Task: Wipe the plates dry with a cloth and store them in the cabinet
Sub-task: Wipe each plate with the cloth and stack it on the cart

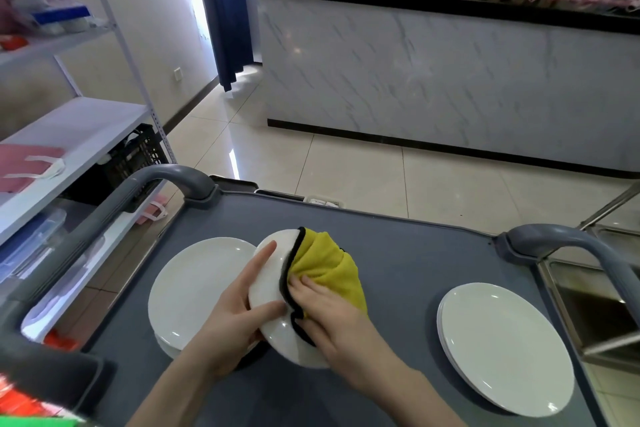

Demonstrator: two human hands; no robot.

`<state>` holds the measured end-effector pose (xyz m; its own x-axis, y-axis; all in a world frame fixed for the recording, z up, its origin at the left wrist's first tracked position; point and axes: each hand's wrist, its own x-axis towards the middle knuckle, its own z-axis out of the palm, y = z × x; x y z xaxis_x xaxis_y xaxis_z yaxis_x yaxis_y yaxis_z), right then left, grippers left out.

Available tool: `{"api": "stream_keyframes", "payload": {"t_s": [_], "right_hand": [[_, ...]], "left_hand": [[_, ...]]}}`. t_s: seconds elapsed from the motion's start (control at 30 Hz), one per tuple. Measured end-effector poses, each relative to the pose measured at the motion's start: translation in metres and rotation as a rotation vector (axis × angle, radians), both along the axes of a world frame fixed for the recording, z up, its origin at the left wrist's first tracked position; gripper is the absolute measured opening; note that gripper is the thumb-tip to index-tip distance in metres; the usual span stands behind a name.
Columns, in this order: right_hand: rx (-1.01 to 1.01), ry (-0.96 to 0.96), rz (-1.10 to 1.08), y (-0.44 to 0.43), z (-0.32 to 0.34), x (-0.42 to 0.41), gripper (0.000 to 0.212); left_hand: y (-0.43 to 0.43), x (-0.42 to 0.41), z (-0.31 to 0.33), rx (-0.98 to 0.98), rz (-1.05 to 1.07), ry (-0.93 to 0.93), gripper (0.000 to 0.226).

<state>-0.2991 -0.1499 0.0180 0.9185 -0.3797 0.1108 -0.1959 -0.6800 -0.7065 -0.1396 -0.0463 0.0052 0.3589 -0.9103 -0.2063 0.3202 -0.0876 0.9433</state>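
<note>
- The grey cart (398,253) carried everything. There was one cart, with two curved handles. Being a cart, it might have rolled under a hard wiping push and unsettled the stacks; I could not see whether its wheels were locked.
- Two stacks of white plates lay flat on the cart top, well apart. The left stack (194,288) showed at least two plates. The right stack (505,347) showed several rims, too close to count surely, and sat near the cart's near edge, where a stray elbow could probably have knocked it off.
- One more white plate (280,336) was lifted and tilted above the cart, overlapping the left stack's rim. If it slipped, it would likely have struck that stack and chipped both.
- One yellow cloth (329,270) with black edging was draped over the held plate's right half and far rim. Its bunched folds could have skipped damp patches or hidden the rim from the fingers.
- Two bare hands were at work. The left hand (228,322) gripped the plate's near-left rim, thumb across the face and forefinger stretched along it. That was a thin hold on glazed, perhaps wet ware.
- The right hand (329,312) lay nearly flat, fingers spread, pressing the cloth onto the plate. Pressing too hard could have levered the plate out of the left hand's grip.
- No cabinet could be picked out, so none were stored yet.
</note>
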Motion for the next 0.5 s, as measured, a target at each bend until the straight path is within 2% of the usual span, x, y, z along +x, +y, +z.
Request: {"api": "stream_keyframes", "payload": {"t_s": [0.13,0.27,0.4,0.5], "right_hand": [[-0.065,0.04,-0.065,-0.024,0.003,0.023,0.05],[-0.02,0.096,-0.152,-0.042,-0.002,0.008,0.049],[0.001,0.083,-0.041,-0.018,-0.013,-0.023,0.05],[0.028,0.022,0.031,0.005,-0.014,-0.015,0.052]], "left_hand": [[0.004,0.003,-0.002,-0.044,0.027,0.026,0.081],[0.006,0.01,0.0,-0.066,0.126,0.051,0.083],[0.009,0.021,-0.001,-0.055,0.159,0.033,0.084],[0.006,0.02,0.0,-0.041,0.099,-0.07,0.085]]}}
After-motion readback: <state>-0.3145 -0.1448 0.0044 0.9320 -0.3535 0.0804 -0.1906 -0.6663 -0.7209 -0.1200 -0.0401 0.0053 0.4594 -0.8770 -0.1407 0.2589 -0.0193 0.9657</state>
